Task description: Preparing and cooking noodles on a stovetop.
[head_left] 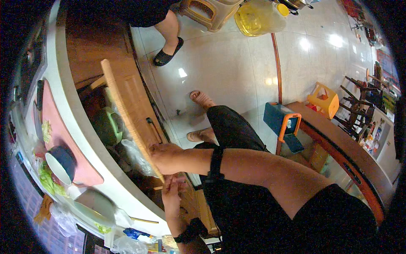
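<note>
A wooden drawer front [134, 133] with a dark handle [154, 129] stands out from beneath the counter. Behind its top edge lie a green plastic container [114, 123] and clear plastic bags [136, 155]. My right hand [163, 158] is against the front near its lower end in the picture, its fingers partly hidden. Just below, my left hand [173, 185] has its fingertips at the corner of that edge; blur hides whether they grip it. Both wrists wear dark bands.
The white countertop [115, 203] holds a pink cutting board [65, 127], a bowl [62, 163] and leafy greens [49, 181]. Another person's leg [169, 31] is near the cabinets. An oil jug [260, 17], a plastic stool [211, 14] and a blue box [279, 119] are also around.
</note>
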Motion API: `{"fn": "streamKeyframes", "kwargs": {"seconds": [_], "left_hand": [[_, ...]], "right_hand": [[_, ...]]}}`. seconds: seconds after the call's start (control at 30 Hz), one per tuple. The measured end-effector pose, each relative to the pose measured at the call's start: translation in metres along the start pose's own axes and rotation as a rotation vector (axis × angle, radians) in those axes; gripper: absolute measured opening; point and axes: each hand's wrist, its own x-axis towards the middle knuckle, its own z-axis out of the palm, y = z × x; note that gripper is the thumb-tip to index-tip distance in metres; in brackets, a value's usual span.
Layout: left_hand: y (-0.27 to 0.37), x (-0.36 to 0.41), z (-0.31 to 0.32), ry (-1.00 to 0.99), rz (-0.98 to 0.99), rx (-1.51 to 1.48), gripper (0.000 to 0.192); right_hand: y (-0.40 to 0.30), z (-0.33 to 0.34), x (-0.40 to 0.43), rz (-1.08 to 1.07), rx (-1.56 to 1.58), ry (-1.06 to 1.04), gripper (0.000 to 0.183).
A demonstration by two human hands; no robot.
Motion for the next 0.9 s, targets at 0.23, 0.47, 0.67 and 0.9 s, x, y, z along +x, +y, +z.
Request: {"fn": "streamKeyframes", "kwargs": {"seconds": [0.23, 0.47, 0.67, 0.9], "left_hand": [[-0.075, 0.058, -0.029, 0.253, 0.008, -0.485, 0.039], [-0.085, 0.068, -0.018, 0.372, 0.236, -0.319, 0.042], [-0.091, 0.072, -0.011, 0.311, 0.414, -0.45, 0.047], [-0.084, 0.066, -0.018, 0.38, 0.444, -0.571, 0.048]], "right_hand": [[0.01, -0.021, 0.012, -0.113, 0.246, -0.001, 0.061], [0.103, 0.009, 0.061, 0.113, -0.141, 0.061, 0.042], [0.125, 0.069, 0.146, 0.699, 0.224, 0.563, 0.027], [0.059, 0.038, 0.13, 0.262, -0.352, 0.017, 0.015]]}}
